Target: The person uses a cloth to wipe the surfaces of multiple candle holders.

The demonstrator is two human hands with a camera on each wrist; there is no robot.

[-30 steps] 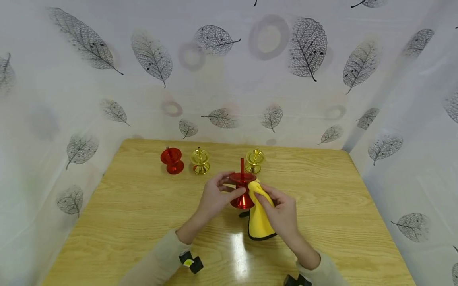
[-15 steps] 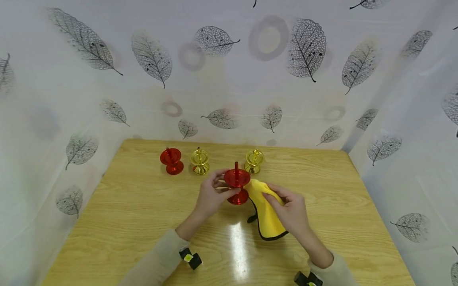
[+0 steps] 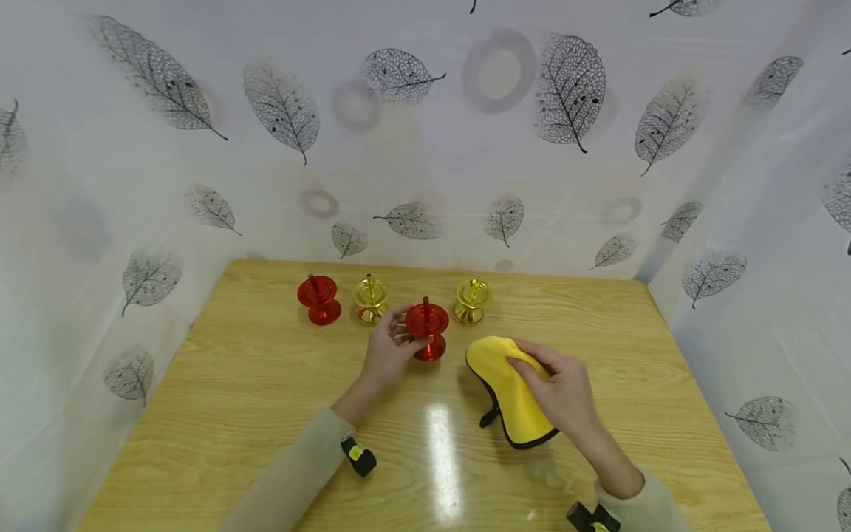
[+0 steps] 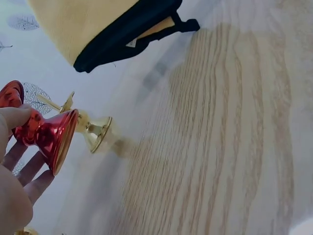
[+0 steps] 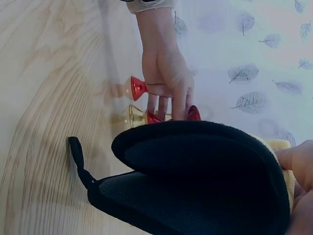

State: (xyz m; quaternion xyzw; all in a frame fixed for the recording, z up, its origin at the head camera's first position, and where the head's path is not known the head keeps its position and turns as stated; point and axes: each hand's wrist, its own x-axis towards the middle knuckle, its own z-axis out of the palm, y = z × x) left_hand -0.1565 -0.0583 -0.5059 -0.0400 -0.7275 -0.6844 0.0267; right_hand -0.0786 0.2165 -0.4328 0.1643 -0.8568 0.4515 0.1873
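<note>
My left hand (image 3: pixel 385 351) grips a shiny red candle holder (image 3: pixel 428 319) round its narrow waist, with the dish and spike upward. In the left wrist view the candle holder's flared base (image 4: pixel 61 139) looks clear of the tabletop. To the right, my right hand (image 3: pixel 565 388) pinches a yellow cloth (image 3: pixel 515 391) with black edging and a black hanging loop (image 3: pixel 488 419). The cloth hangs above the table, apart from the candle holder. The right wrist view shows its dark side (image 5: pixel 195 191), which covers part of the scene beyond.
Along the back of the wooden table (image 3: pixel 266 414) stand another red candle holder (image 3: pixel 323 310) and two gold ones, a left gold holder (image 3: pixel 372 295) and a right gold holder (image 3: pixel 472 299). A leaf-patterned curtain (image 3: pixel 425 162) closes off the back and sides.
The left hand has moved the red candle holder leftward and farther back, toward the standing row. The right hand has drawn the yellow cloth away from it to the right.
</note>
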